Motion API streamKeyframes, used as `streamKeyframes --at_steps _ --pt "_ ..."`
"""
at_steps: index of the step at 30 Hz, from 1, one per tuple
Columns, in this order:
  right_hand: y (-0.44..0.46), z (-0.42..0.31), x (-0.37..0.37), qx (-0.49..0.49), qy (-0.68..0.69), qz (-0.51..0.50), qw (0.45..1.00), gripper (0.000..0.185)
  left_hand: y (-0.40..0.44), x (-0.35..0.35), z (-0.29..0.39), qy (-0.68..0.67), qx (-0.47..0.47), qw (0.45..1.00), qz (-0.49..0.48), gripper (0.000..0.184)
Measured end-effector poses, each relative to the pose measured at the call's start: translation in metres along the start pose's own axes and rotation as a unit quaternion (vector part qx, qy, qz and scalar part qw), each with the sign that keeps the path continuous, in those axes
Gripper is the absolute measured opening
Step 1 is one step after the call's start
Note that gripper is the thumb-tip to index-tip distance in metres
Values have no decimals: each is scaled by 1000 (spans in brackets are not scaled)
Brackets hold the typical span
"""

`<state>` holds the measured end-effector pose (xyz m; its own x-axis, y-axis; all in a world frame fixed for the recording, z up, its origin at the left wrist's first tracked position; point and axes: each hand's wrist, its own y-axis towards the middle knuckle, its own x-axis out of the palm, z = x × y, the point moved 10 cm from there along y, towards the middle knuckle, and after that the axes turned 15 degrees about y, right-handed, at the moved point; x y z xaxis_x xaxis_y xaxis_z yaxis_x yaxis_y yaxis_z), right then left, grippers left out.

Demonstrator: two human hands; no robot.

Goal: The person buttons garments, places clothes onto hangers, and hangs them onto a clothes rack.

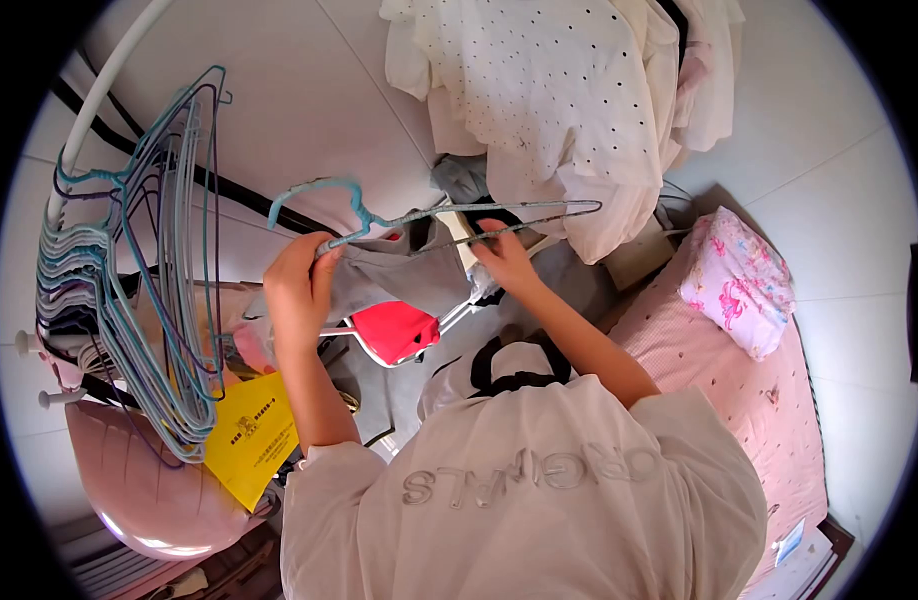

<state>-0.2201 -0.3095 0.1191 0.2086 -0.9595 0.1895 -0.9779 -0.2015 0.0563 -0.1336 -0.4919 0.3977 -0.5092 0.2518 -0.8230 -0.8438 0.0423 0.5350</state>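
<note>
A teal wire hanger [367,220] is held level in front of me, its hook to the left and its far end to the right. My left hand [297,285] is closed round one shoulder of it, near the hook. The fingers of my right hand [506,258] are closed on its lower bar. Below the hanger lies grey cloth [404,285]; whether it touches the hanger I cannot tell. A red piece with a white edge [394,330] shows between my forearms.
Many teal and purple hangers [129,250] hang from a white rail [104,80] at left. White dotted clothing [559,90] hangs ahead. At right, a pink patterned pillow [739,280] lies on a pink bed [719,400]. A yellow bag [251,440] and pink chair [129,475] sit lower left.
</note>
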Motion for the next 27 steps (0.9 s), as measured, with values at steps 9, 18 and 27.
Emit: streamKeyframes --at_steps 9,18,27 --pt "48 3 74 65 -43 -158 984 46 -19 -3 -12 -55 -39 998 7 10" --pt "21 28 2 142 -160 -41 976 46 -57 16 -51 -128 -171 973 91 14" --pt "-1 7 -13 306 300 -94 899 30 -80 23 -75 -114 -127 974 152 14"
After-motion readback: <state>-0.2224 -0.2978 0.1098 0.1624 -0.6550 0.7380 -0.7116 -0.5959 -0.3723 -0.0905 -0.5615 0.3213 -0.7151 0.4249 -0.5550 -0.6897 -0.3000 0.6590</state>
